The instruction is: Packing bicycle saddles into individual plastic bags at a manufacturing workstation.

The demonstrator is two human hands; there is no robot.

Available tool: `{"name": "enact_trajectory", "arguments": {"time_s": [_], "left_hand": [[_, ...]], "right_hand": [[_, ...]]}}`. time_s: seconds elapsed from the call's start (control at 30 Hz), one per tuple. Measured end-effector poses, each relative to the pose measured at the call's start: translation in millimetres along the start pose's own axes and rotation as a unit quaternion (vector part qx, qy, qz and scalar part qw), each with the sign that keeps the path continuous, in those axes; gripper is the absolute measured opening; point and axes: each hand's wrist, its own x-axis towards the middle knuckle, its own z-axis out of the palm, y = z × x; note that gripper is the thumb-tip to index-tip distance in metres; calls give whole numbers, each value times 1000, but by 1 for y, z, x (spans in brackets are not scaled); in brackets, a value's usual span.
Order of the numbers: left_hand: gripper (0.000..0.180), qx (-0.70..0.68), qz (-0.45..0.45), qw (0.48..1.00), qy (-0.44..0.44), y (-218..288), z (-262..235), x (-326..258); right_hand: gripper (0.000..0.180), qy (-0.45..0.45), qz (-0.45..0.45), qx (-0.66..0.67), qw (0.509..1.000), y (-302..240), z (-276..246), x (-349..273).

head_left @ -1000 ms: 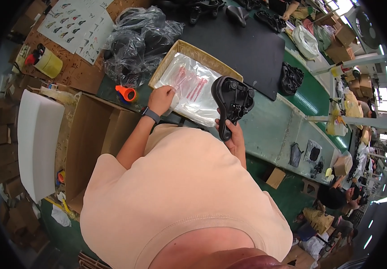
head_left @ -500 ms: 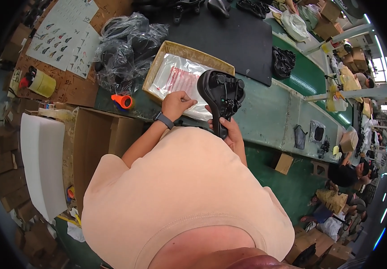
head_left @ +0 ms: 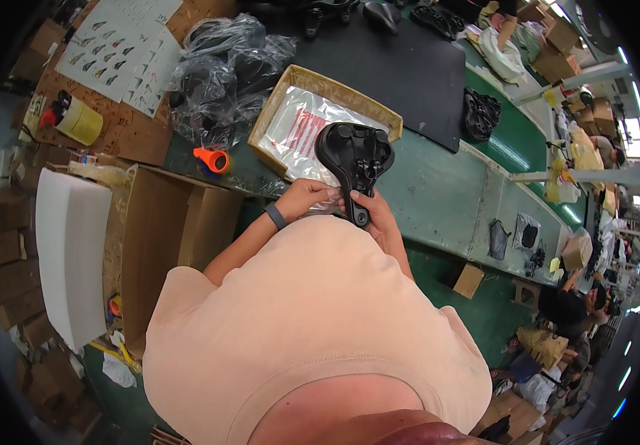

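Observation:
A black bicycle saddle (head_left: 355, 159) is held underside up, its broad end away from me and its narrow nose towards my body. My right hand (head_left: 374, 213) is closed round the nose, thumb on top. Close beside it, my left hand (head_left: 307, 197), with a dark wristband, has thumb and fingers pinched at the near edge of a clear plastic bag (head_left: 322, 210). Most of that bag is hidden by my fingers and shirt. Behind the saddle stands a shallow cardboard box (head_left: 275, 89) holding a stack of clear bags with red print (head_left: 309, 127).
Plastic-wrapped black saddles (head_left: 223, 81) lie left of the box, near an orange tape dispenser (head_left: 212, 160). A black mat (head_left: 416, 93) covers the far bench. Left of me stand an open carton (head_left: 164, 245) and white foam sheets (head_left: 71, 256). Co-workers sit at the far right.
The saddle has come down and towards me, its nose nearer my left hand. My left hand has moved from the box's near edge to beside the nose.

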Motion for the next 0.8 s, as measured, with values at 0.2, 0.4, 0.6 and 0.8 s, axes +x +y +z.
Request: {"name": "enact_trajectory", "arguments": {"time_s": [0.2, 0.4, 0.6, 0.8], "left_hand": [[27, -232, 17, 967, 103, 13, -31, -29], [23, -457, 176, 862, 131, 48, -80, -60], [29, -151, 14, 977, 150, 70, -74, -35], [25, -20, 229, 909, 347, 174, -69, -12]], "right_hand": [[45, 13, -24, -1, 1000, -4, 0, 7], [52, -13, -68, 103, 992, -12, -1, 8], [76, -89, -106, -210, 968, -43, 11, 20], [107, 88, -196, -604, 768, -40, 88, 54]]}}
